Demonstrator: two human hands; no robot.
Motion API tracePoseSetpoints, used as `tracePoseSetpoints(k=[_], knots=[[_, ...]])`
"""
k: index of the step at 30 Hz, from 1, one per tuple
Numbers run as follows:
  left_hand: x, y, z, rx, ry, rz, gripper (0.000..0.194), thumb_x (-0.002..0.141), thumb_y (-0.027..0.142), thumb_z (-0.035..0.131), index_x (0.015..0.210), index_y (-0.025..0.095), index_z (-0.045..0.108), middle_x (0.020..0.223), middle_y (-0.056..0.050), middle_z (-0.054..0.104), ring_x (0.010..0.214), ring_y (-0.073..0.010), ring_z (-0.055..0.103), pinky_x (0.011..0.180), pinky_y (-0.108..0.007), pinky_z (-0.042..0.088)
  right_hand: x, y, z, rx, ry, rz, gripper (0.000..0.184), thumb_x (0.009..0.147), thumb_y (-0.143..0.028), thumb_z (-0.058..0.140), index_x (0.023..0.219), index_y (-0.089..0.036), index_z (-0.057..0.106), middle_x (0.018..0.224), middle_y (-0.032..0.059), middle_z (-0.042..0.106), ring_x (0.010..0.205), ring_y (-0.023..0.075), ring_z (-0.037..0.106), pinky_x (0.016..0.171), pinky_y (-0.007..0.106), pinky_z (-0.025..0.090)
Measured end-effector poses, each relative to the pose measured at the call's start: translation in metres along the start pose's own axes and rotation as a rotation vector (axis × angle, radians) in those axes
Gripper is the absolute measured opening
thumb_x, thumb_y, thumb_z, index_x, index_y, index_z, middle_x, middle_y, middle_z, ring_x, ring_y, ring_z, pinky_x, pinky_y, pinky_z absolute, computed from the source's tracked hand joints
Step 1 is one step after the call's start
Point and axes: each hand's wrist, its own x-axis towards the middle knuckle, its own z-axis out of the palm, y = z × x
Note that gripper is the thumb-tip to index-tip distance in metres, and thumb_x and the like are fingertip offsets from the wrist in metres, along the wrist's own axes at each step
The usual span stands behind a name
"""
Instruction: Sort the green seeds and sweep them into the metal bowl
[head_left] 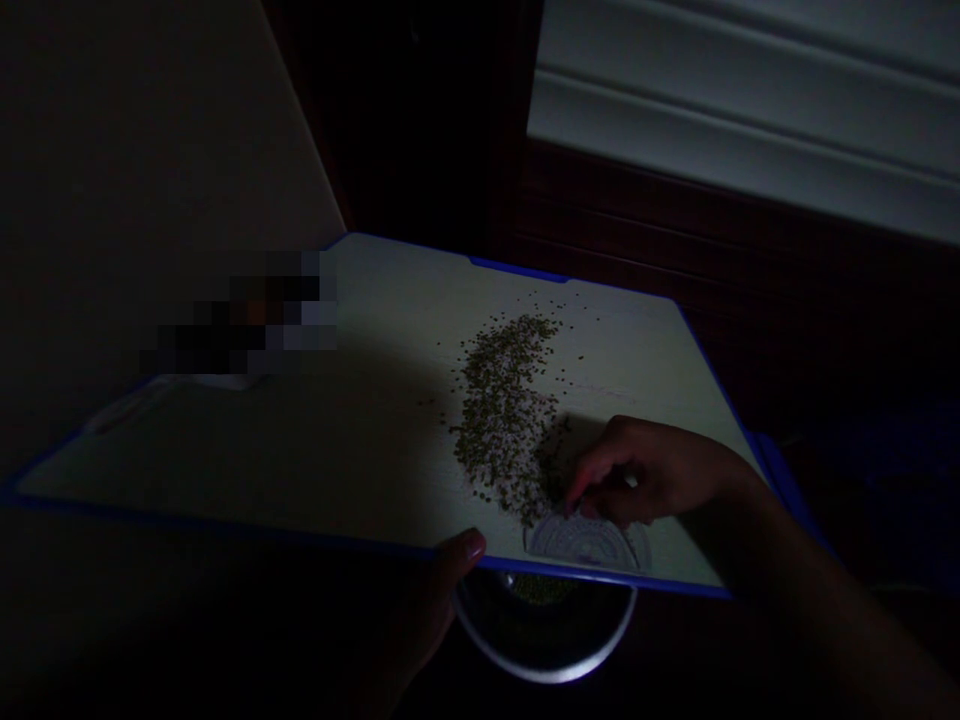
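Note:
A pale board (360, 430) with a blue rim carries a spread of small green beans (499, 400), with stray ones around it. My left hand (450, 575) grips the board's near edge, thumb on top and fingers hidden beneath. Between the bent fingers of my right hand (645, 470) is a clear plastic protractor (581, 540), a half disc with curved markings, lying low over the board at the near end of the beans. Below the near edge sits a round bowl (555, 672) with a shiny rim. Green beans show inside it, partly covered by the board.
A blurred-out patch (247, 320) covers something at the board's left side. A pale surface (150, 150) rises at the far left. White horizontal slats (735, 110) stand at the back right above dark reddish wood (600, 210). The room is very dim.

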Motion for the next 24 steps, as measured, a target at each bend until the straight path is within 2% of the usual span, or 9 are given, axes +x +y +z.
tracePoseSetpoints(k=[5, 8, 12, 17, 20, 24], knots=[[-0.0001, -0.0001, 0.0022, 0.002, 0.075, 0.069, 0.037, 0.066, 0.044, 0.083, 0.091, 0.016, 0.083, 0.104, -0.009, 0.082, 0.12, -0.0391, 0.066, 0.113, -0.047, 0.041, -0.0003, -0.0017, -0.0026, -0.114, 0.145, -0.078, 0.018, 0.084, -0.01, 0.067, 0.1, -0.012, 0.076, 0.073, 0.0005, 0.073, 0.061, 0.0088, 0.062, 0.057, 0.018, 0.046], [-0.0007, 0.0005, 0.0026, -0.024, 0.05, 0.059, 0.037, 0.067, 0.043, 0.084, 0.095, 0.018, 0.083, 0.107, -0.007, 0.082, 0.125, -0.0373, 0.063, 0.116, -0.046, 0.038, 0.0004, -0.0007, -0.0015, -0.141, 0.163, -0.07, 0.016, 0.086, -0.015, 0.068, 0.099, -0.012, 0.077, 0.069, -0.0007, 0.069, 0.059, 0.0086, 0.06, 0.056, 0.018, 0.045], [-0.0007, 0.0005, 0.002, -0.029, -0.028, 0.036, 0.034, 0.068, 0.045, 0.083, 0.088, 0.017, 0.084, 0.107, -0.009, 0.082, 0.125, -0.0386, 0.063, 0.115, -0.046, 0.039, 0.001, 0.0012, -0.0008, -0.176, 0.174, -0.077, 0.017, 0.086, -0.018, 0.068, 0.1, -0.013, 0.077, 0.069, -0.0006, 0.069, 0.06, 0.0092, 0.061, 0.058, 0.019, 0.046], [0.0005, -0.0027, 0.0, -0.039, 0.07, 0.098, 0.034, 0.067, 0.041, 0.084, 0.092, 0.018, 0.083, 0.107, -0.009, 0.082, 0.123, -0.0392, 0.064, 0.114, -0.048, 0.04, 0.0009, 0.0013, -0.0004, -0.166, 0.179, -0.085, 0.017, 0.086, -0.017, 0.068, 0.1, -0.013, 0.077, 0.069, -0.0008, 0.069, 0.06, 0.009, 0.06, 0.057, 0.019, 0.046], [0.0001, -0.0021, 0.0011, 0.017, 0.071, 0.098, 0.034, 0.067, 0.043, 0.082, 0.086, 0.016, 0.083, 0.1, -0.011, 0.082, 0.119, -0.0419, 0.065, 0.11, -0.051, 0.043, 0.0016, 0.0005, 0.0013, -0.149, 0.165, -0.081, 0.018, 0.084, -0.014, 0.068, 0.099, -0.012, 0.077, 0.069, -0.0004, 0.069, 0.06, 0.0088, 0.06, 0.057, 0.018, 0.046], [-0.0016, 0.0009, 0.0038, 0.045, 0.025, 0.075, 0.029, 0.069, 0.045, 0.079, 0.077, 0.018, 0.082, 0.091, -0.01, 0.083, 0.117, -0.0412, 0.066, 0.109, -0.049, 0.044, 0.0025, -0.0005, 0.0022, -0.11, 0.139, -0.1, 0.019, 0.083, -0.011, 0.068, 0.099, -0.012, 0.077, 0.067, -0.0011, 0.068, 0.058, 0.0081, 0.058, 0.055, 0.018, 0.046]])
